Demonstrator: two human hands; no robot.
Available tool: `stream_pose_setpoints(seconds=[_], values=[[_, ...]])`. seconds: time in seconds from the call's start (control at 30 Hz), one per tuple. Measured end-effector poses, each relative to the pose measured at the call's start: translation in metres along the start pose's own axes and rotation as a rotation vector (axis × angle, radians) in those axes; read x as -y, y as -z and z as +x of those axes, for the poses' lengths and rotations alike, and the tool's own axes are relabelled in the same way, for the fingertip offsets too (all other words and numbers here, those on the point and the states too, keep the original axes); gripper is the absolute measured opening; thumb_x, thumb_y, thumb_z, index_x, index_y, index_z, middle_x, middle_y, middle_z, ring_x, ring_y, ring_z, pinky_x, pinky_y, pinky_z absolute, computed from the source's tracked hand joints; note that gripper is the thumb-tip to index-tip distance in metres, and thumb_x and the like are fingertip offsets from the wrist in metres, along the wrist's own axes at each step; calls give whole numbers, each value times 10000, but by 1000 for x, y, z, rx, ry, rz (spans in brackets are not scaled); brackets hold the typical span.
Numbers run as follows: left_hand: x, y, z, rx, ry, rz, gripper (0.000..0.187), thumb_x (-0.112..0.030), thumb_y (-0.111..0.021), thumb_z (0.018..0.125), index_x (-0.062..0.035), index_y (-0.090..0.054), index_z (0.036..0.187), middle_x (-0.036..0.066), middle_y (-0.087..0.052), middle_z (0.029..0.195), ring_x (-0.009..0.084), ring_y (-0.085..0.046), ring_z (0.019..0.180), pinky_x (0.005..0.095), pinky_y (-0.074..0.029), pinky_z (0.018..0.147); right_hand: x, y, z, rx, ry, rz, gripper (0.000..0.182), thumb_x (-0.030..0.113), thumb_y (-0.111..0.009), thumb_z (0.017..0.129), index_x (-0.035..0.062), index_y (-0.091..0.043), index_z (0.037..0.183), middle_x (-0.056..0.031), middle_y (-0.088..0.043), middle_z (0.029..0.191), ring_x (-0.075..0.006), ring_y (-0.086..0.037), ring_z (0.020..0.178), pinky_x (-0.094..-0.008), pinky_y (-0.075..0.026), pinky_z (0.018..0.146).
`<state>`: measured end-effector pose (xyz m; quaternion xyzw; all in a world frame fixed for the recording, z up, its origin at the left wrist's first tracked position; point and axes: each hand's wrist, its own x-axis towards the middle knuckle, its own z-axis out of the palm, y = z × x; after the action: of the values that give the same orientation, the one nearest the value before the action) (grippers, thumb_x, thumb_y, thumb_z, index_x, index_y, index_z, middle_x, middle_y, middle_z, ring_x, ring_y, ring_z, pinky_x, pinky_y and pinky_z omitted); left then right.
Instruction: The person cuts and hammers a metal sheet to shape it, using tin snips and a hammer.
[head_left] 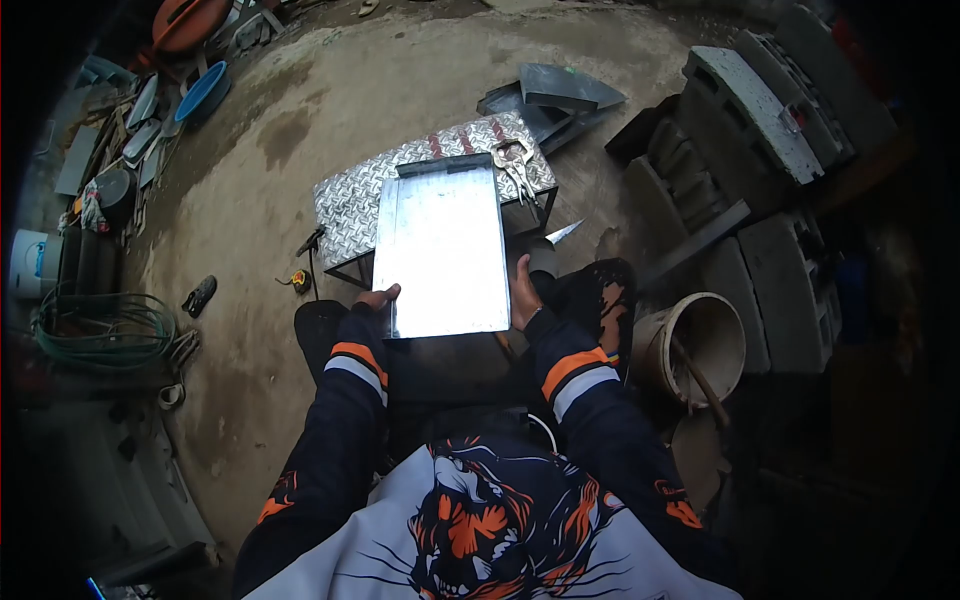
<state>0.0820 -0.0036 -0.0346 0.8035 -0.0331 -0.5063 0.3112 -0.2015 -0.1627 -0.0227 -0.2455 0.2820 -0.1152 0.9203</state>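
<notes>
Gripping the left edge of a metal sheet (445,250) close to its near corner, the left hand (379,298) is closed on it in the head view, thumb over the rim. The right hand (524,294) sits against the opposite edge with its thumb pointing away from the body; its other fingers are hidden, so I cannot tell how far it closes.

The metal sheet is rectangular, bright with glare, and has a darker raised strip across its far end. Its far part lies over the counter (345,198), while its near end reaches past the counter toward the body.

The counter is topped with silvery tread plate marked by reddish stripes, and locking pliers (515,165) lie on its right end. Beyond the counter, grey metal pieces (560,88) rest on the concrete floor (240,225). Left of the counter are a yellow tape measure (299,281), a dark shoe (200,296) and a coiled green hose (105,328). To its right stand concrete blocks (755,115) and a pale bucket (655,350) with a wooden handle (698,378) inside.
</notes>
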Motion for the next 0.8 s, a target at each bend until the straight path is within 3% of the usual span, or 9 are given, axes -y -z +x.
stream_pose_setpoints(seconds=[0.23, 0.3, 0.37, 0.43, 0.5, 0.57, 0.7, 0.77, 0.8], values=[[-4, 3, 3, -45, 34, 93, 868, -541, -800, 737, 80, -537, 1283, 208, -607, 1253, 318, -629, 1007, 439, -502, 863, -8, 16, 14, 30, 55, -27, 1136, 885, -218, 794, 10, -226, 1519, -170, -349, 1528, -305, -375, 1385, -433, -313, 1129], [5, 7, 28, -137, 46, 211, 820, -504, -806, 750, 78, -546, 1265, 199, -638, 1195, 315, -645, 961, 439, -511, 836, -5, 8, 10, -7, 79, -75, 1090, 851, -270, 823, 7, -243, 1513, -168, -369, 1515, -303, -395, 1370, -429, -329, 1118], [40, 13, 89, -64, 35, 65, 738, -465, -808, 766, 75, -576, 1212, 182, -671, 1114, 308, -660, 896, 442, -522, 801, -12, 17, 23, -21, 97, -135, 1045, 817, -321, 852, 3, -260, 1506, -166, -390, 1501, -302, -414, 1355, -426, -344, 1108], [46, 8, 93, -99, -5, 119, 686, -450, -811, 769, 77, -607, 1158, 168, -685, 1079, 301, -668, 870, 430, -526, 792, -35, 62, 60, -214, -12, -213, 929, 695, -482, 898, -12, -319, 1478, -174, -436, 1464, -300, -449, 1324, -410, -381, 1071], [46, 3, 82, -120, -54, 172, 864, -564, -808, 712, 115, -588, 1200, 207, -665, 1154, 295, -675, 991, 396, -530, 841, -23, 39, 40, -506, 14, -554, 844, 569, -612, 889, -32, -386, 1437, -185, -495, 1410, -308, -484, 1292, -387, -403, 1037], [31, 1, 52, -130, -86, 228, 837, -550, -815, 711, 111, -604, 1180, 211, -675, 1127, 299, -678, 994, 398, -530, 842, -35, 59, 57, -708, 93, -827, 691, 429, -703, 845, -58, -536, 1306, -199, -624, 1243, -295, -600, 1147, -371, -465, 941], [13, -3, -2, -51, -190, 32, 618, -394, -803, 792, 83, -632, 1145, 166, -698, 1067, 256, -676, 921, 388, -528, 792, -45, 87, 67, -652, 183, -1037, 493, 305, -706, 811, -66, -647, 1130, -214, -706, 1027, -306, -687, 953, -377, -516, 828], [18, -3, 7, -66, -234, 30, 513, -311, -794, 818, 52, -642, 1146, 141, -703, 1052, 242, -666, 892, 380, -522, 780, -57, 109, 82, -730, 311, -1218, 389, 238, -643, 779, -121, -665, 930, -329, -660, 925, -455, -660, 918, -481, -531, 798], [21, -4, 6, -85, -245, -20, 511, -351, -787, 820, 30, -653, 1132, 115, -705, 994, 218, -649, 819, 372, -512, 726, -53, 100, 78, -721, 321, -1222, 389, 238, -643, 779, -121, -665, 930, -329, -660, 925, -455, -660, 918, -481, -531, 798]])
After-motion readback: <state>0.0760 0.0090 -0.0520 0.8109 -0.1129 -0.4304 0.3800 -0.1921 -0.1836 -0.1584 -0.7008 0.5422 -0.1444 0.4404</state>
